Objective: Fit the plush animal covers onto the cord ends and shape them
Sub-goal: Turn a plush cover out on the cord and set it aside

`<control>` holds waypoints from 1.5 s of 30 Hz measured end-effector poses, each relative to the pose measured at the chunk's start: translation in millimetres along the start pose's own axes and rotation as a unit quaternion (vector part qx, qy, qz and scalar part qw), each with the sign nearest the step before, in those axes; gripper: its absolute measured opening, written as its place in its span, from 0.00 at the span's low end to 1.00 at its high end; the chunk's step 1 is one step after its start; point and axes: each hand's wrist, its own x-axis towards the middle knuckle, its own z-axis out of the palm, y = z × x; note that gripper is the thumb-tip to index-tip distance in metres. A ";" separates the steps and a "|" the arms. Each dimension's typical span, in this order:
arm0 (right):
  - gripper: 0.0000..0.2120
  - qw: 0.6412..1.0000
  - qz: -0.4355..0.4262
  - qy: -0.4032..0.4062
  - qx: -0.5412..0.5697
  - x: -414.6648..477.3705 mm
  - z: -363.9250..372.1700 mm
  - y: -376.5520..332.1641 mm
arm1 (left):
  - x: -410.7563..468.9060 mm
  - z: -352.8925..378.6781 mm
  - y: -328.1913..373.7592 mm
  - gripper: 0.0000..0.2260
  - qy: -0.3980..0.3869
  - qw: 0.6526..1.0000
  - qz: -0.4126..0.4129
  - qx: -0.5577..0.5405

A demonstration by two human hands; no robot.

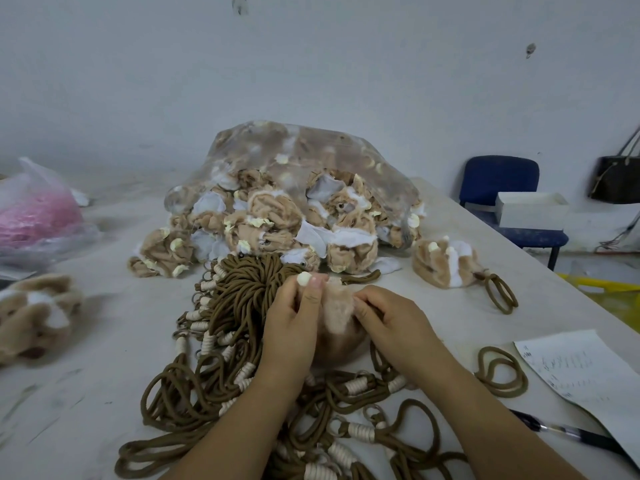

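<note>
A: Biggest first?
B: Pale table. At the back, clear bag, spilling tan covers.
A: Then?
B: Brown cords, heaped from bag to near edge, under both forearms. Paper at right.
A: Hands?
B: Left hand pinching cover near its top, fingers curled. Right hand pinching same cover from the right. Held between both, over cords, before bag.
A: Smaller?
B: Second cover right of bag, cord loop attached. Pen beside paper.
</note>
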 end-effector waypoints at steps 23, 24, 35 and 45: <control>0.07 0.999 0.013 0.023 -0.038 1.8 6.4 -2.6 | 1.4 5.5 -9.1 0.17 -0.042 0.999 -0.032 -0.011; 0.08 0.999 0.004 0.021 -0.049 1.6 5.6 -2.1 | 0.7 5.2 -7.3 0.17 -0.041 0.998 -0.039 -0.028; 0.16 0.994 -0.046 0.023 -0.098 0.9 -5.5 4.0 | -0.6 2.9 6.8 0.23 -0.014 0.999 0.002 -0.036; 0.18 0.997 -0.020 -0.014 -0.077 1.7 -5.5 -2.1 | 4.8 4.8 -7.6 0.21 -0.023 0.998 -0.056 -0.007</control>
